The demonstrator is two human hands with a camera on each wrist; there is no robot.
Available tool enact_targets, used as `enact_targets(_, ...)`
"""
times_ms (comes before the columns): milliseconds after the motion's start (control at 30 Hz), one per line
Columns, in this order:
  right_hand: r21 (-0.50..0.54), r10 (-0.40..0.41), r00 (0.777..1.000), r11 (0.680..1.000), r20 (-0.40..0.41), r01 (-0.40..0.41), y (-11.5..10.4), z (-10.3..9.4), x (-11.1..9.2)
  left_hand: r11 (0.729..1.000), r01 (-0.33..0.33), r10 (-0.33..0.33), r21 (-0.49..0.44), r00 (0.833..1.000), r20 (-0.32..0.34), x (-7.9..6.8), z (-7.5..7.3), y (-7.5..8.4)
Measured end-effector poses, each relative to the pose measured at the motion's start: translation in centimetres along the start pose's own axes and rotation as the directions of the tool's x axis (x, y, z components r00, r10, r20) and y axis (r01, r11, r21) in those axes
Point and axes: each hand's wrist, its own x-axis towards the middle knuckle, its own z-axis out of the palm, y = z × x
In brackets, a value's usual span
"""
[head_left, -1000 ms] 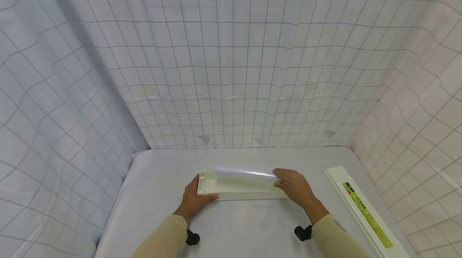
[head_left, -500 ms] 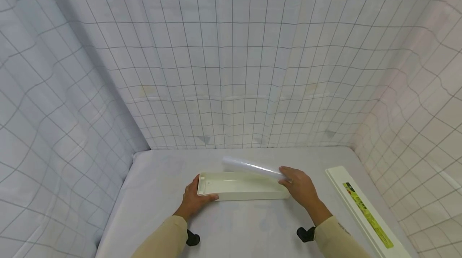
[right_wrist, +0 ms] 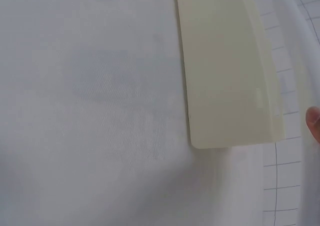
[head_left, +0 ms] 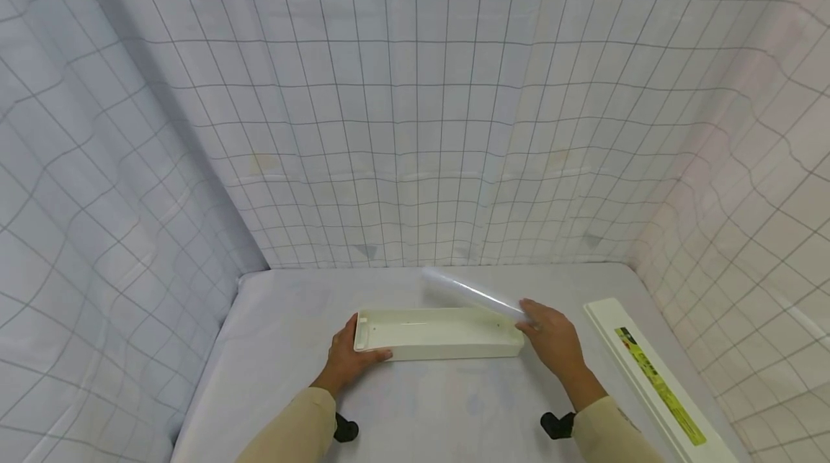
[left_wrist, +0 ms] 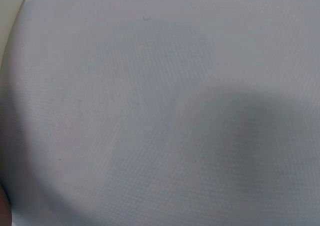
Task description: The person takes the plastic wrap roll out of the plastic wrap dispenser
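A long cream plastic box [head_left: 454, 352] lies open-topped on the white-covered table. My left hand [head_left: 349, 356] grips its left end, thumb along the front wall. Above the box's right rear side, a shiny translucent roll of plastic film [head_left: 475, 294] is held by its right end in my right hand [head_left: 554, 339]. The roll slants, its far left end raised beyond the box's back edge. In the right wrist view the box's outer wall [right_wrist: 225, 76] shows beside the roll [right_wrist: 295, 36], with just a thumb tip visible. The left wrist view shows mostly table cloth.
A long white lid-like strip [head_left: 668, 391] with a yellow-green label lies slanted along the table's right side. White grid-patterned curtains [head_left: 415, 124] hang behind the table and on both sides. A black piece [head_left: 558, 425] sits at each wrist.
My right hand has moved right and lifted the film roll up out of the box, tilting its left end away toward the back. The left hand and box have stayed put.
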Motion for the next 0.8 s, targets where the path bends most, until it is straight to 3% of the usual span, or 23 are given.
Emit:
enact_targets(333, 0.000, 0.048, 0.991, 0.999, -0.126, -0.048, 2.2, 0.4, -0.7, 1.000, -0.019, 0.019, -0.001, 1.000, -0.010, 0.1, 0.0, -0.1)
enact_targets(667, 0.049, 0.245, 0.969, 0.969, -0.026, -0.243, 3.1, -0.2, -2.0, 1.000, -0.010, 0.010, 0.004, 1.000, -0.017, 0.4, 0.1, -0.2)
enact_targets(800, 0.061, 0.302, 0.953, 0.952, -0.022, -0.300, 3.8, -0.2, -2.4, 1.000, -0.002, 0.002, 0.001, 1.000, -0.010, 0.3, 0.0, -0.2)
